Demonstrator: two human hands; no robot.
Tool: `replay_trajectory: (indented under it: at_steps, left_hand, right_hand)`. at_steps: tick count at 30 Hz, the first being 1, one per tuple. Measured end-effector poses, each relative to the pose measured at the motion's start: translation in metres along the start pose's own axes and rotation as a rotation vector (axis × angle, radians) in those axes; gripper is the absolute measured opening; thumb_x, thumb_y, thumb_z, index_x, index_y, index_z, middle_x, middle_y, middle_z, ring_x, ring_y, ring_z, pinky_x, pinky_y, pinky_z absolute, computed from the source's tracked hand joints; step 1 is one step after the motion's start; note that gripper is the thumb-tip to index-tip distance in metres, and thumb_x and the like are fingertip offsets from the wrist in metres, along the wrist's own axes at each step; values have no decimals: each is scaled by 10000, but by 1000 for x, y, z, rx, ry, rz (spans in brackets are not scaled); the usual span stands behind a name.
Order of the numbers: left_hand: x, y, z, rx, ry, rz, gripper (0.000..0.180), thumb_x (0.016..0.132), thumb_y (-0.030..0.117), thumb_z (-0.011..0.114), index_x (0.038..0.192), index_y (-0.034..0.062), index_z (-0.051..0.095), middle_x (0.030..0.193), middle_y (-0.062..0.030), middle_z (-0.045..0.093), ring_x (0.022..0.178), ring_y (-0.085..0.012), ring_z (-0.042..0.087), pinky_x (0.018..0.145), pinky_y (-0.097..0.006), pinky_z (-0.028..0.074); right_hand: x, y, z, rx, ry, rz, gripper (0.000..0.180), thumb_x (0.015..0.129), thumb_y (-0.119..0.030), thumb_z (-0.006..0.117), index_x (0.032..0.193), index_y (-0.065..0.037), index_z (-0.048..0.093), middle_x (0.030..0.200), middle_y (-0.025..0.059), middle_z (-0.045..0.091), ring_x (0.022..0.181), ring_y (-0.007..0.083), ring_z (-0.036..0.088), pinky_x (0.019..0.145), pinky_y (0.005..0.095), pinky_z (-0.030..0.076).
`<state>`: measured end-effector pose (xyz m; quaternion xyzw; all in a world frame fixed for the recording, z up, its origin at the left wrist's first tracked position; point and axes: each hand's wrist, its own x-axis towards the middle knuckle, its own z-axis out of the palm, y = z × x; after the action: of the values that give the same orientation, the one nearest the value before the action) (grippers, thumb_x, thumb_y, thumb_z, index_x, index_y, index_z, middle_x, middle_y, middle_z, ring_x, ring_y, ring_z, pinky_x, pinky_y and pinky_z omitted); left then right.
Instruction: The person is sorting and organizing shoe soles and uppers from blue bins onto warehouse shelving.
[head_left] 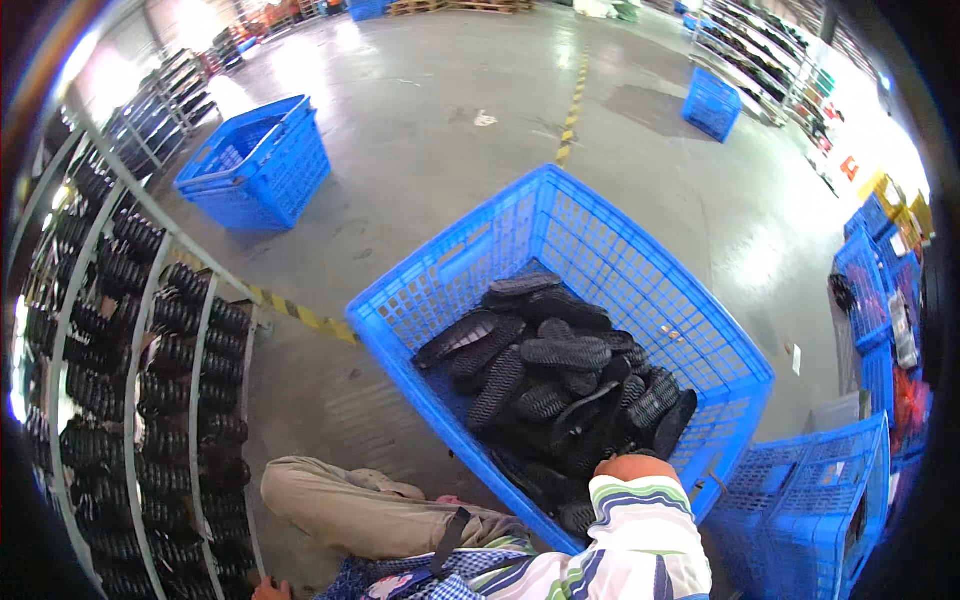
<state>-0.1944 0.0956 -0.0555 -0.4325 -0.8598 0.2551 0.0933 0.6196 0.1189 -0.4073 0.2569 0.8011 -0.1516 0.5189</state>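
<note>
While the right hand [635, 468] reaches among black soles [567, 353], the left hand [271, 590] well apart and neither grip discernible, each sole looks light, bendy and best pinched mid-length.

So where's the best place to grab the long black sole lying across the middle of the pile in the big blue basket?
Probably by its two long edges, near the middle, coming from above. The black sole is long and narrow, lies crosswise on other soles with its top uncovered, and the blue basket is open above.
</note>
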Motion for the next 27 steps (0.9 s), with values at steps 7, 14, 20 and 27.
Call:
replay_trajectory:
  at_steps: [7,14,20,27]
  left_hand:
    - [-20,13,-54,-266,-341,-400,383,812,275,711,1122,56,659,998,-140,645,991,-300,572,976,-460,418]
    - [-26,16,-55,-399,-216,-370,357,793,218,728,1096,39,667,998,-152,645,1040,-306,551,1075,-478,335]
    - [-16,27,-66,-434,-202,-418,413,797,242,740,1144,36,651,1004,-135,650,1049,-293,560,1121,-488,295]
    - [-8,32,-55,-451,-146,-343,432,786,254,755,1152,50,648,1032,-125,656,1057,-292,563,1113,-487,299]
  right_hand:
    - [22,100,-48,-251,67,-106,408,794,-375,638,1193,-295,603,1285,86,522,1220,328,454,949,559,380]
    - [9,155,-145,-338,23,-158,376,816,-370,616,1182,-283,620,1296,88,522,1234,324,455,952,549,378]
    - [3,185,-224,-340,18,-212,352,835,-365,598,1172,-274,635,1306,89,523,1246,321,455,955,540,376]
    - [-7,189,-302,-322,20,-258,329,857,-360,576,1161,-262,653,1318,91,524,1260,317,456,959,530,373]
